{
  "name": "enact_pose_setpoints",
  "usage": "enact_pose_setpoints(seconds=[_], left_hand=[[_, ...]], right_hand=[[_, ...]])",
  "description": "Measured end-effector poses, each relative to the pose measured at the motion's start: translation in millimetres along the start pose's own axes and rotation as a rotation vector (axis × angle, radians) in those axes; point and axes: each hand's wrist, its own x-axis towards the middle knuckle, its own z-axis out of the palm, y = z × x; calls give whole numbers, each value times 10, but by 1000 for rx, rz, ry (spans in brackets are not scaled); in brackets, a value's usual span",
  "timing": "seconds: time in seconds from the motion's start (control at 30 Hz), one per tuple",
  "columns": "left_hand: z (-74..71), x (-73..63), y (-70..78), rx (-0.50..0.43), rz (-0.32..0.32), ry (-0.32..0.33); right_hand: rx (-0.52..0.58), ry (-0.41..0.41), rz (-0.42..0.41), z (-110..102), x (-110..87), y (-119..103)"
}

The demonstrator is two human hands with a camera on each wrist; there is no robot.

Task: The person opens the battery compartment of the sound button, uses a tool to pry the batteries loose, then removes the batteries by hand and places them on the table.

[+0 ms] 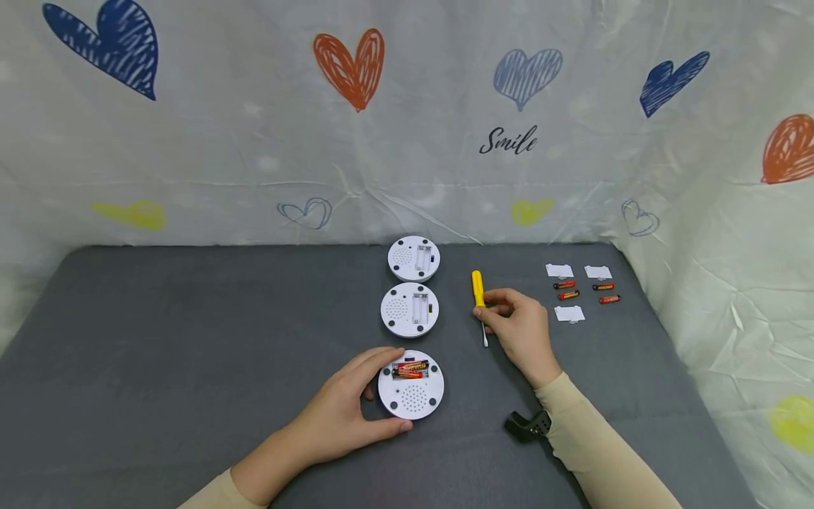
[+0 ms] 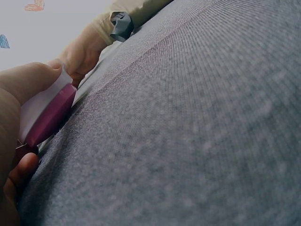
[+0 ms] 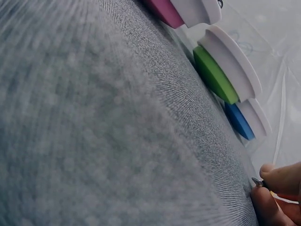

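On the near part of the table lies a round white device [image 1: 415, 403] with speaker holes, its battery bay up and red batteries [image 1: 410, 370] in the bay. My left hand [image 1: 343, 403] grips it by the rim, thumb at the near side and fingers at the far side. The left wrist view shows the device's magenta lower half [image 2: 51, 115]. To its right, my right hand [image 1: 518, 329] pinches a yellow-handled screwdriver [image 1: 478, 286], its tip pointing toward me. Part of the shaft is hidden by the fingers.
Two more round devices, one nearer [image 1: 394, 309] and one farther [image 1: 400, 258], lie in line behind with bare battery bays; their sides are green [image 3: 214, 75] and blue [image 3: 239, 122]. Three white covers [image 1: 569, 314] and several loose batteries [image 1: 610, 300] lie at right. A curtain [image 1: 420, 155] hangs behind.
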Motion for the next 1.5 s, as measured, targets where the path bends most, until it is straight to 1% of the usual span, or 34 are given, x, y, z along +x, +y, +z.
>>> enact_pose_setpoints(seconds=[0.17, 0.23, 0.3, 0.37, 0.43, 0.47, 0.5, 0.57, 0.63, 0.7, 0.77, 0.87, 0.97, 1.07, 1.2, 1.37, 1.43, 1.5], left_hand=[[-4, 10, 0, 1, 2, -2], [-3, 7, -2, -1, 1, 0], [-2, 1, -4, -1, -1, 1], [-2, -4, -3, 1, -3, -2], [-6, -7, -2, 2, -2, -8], [-9, -6, -1, 2, -3, -11], [-13, -3, -1, 3, 0, -14], [-17, -9, -5, 4, -1, -20], [-21, -13, -11, 4, 2, -23], [-26, -17, -14, 7, 3, -27], [-31, -19, -16, 9, -1, -35], [-41, -21, -14, 11, -8, -48], [-52, -19, -16, 11, -6, -60], [-56, -14, -20, 6, -12, -61], [-66, -9, -22, -7, -26, -60], [-83, -13, -21, -52, -16, -60], [-84, -14, -22, -74, -11, -45], [-81, -11, -19, -102, -10, -18]], right_hand=[[-3, 0, 2, -3, -6, 1], [-24, 7, -30, -1, -14, 1], [-79, 39, -106, -1, -24, 1], [-127, 87, -220, -7, -40, -10], [-136, 133, -362, -14, -60, -34], [-107, 136, -430, -16, -70, -56], [-63, 119, -496, -16, -86, -80], [47, 32, -617, 5, -130, -138], [145, -105, -697, 37, -180, -201], [206, -245, -748, 70, -235, -264], [232, -361, -773, 97, -286, -321], [224, -484, -782, 126, -342, -376], [173, -571, -762, 134, -370, -381], [130, -625, -747, 131, -375, -356], [124, -638, -768, 133, -368, -334], [154, -604, -822, 139, -356, -322], [168, -587, -842, 139, -352, -320], [177, -570, -855, 141, -356, -319]])
